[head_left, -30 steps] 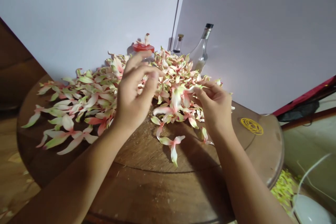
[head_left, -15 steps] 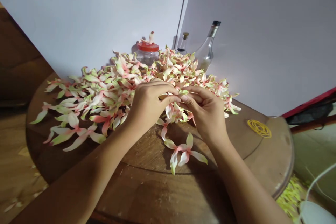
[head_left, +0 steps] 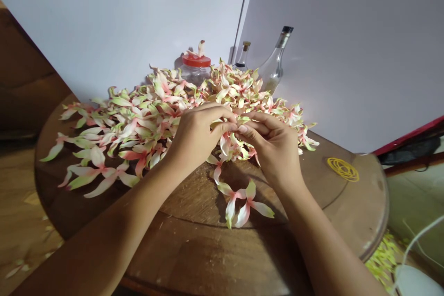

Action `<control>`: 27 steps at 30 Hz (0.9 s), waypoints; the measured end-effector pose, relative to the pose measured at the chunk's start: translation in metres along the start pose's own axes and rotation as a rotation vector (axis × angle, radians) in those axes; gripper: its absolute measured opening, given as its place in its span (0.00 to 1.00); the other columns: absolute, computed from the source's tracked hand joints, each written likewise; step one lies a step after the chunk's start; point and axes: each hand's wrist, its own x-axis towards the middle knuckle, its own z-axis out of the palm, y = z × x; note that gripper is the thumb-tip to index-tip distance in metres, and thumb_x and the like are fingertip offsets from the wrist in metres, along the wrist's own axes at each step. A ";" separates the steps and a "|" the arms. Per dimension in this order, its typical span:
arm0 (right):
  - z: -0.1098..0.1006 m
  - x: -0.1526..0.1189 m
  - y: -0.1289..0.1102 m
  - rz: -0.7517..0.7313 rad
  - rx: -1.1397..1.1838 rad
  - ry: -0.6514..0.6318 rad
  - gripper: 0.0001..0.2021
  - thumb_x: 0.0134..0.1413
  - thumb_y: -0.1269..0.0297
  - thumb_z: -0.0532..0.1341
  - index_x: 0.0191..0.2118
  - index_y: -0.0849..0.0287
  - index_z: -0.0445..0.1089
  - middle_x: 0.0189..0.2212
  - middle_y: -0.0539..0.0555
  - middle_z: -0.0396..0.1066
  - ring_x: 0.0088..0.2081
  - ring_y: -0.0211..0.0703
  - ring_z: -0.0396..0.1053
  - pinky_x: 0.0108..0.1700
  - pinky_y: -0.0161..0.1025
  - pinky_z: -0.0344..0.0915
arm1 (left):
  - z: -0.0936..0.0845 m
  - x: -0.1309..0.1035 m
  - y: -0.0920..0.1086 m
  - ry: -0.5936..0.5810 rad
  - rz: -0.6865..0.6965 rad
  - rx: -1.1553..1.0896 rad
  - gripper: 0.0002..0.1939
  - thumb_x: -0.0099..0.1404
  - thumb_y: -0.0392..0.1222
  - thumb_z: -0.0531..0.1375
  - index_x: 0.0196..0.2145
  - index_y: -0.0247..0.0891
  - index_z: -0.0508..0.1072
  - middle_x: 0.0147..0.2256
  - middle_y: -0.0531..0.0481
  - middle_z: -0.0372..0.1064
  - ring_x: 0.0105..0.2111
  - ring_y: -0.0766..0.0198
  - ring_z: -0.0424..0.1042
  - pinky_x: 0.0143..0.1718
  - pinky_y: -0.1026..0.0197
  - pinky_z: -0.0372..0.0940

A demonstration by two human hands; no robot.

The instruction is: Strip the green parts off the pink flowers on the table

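Note:
My left hand (head_left: 199, 132) and my right hand (head_left: 274, 148) meet above the front of a large heap of white, pink and green-tipped flowers (head_left: 138, 115). Thumb and fingers are pinched together on both hands, with the fingertips nearly touching. Between them a small pale-green and white flower (head_left: 243, 120) shows in part; the fingers cover most of it. Below the hands, loose flowers (head_left: 244, 206) with pink centres lie on the brown round wooden table (head_left: 194, 249). More flowers (head_left: 100, 173) spread out left of my left forearm.
A jar with a red lid (head_left: 196, 61) stands in the heap, a flower on top. Behind it are a small corked bottle (head_left: 243, 55) and a tall clear bottle (head_left: 274, 67) by the wall. Yellow rubber bands (head_left: 342, 169) lie on the right. Yellow-green pieces (head_left: 381, 259) cover the floor there.
Both hands stay pinched in nearly the same place, with only slight finger movement. The upper petal of the front flower sits a little lower.

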 end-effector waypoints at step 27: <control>-0.010 0.005 0.008 -0.036 -0.086 0.139 0.16 0.51 0.73 0.66 0.46 0.55 0.71 0.23 0.45 0.70 0.26 0.37 0.72 0.31 0.37 0.71 | -0.008 0.000 -0.018 0.380 -0.323 -0.190 0.10 0.74 0.45 0.53 0.35 0.41 0.66 0.32 0.50 0.66 0.33 0.63 0.66 0.33 0.59 0.61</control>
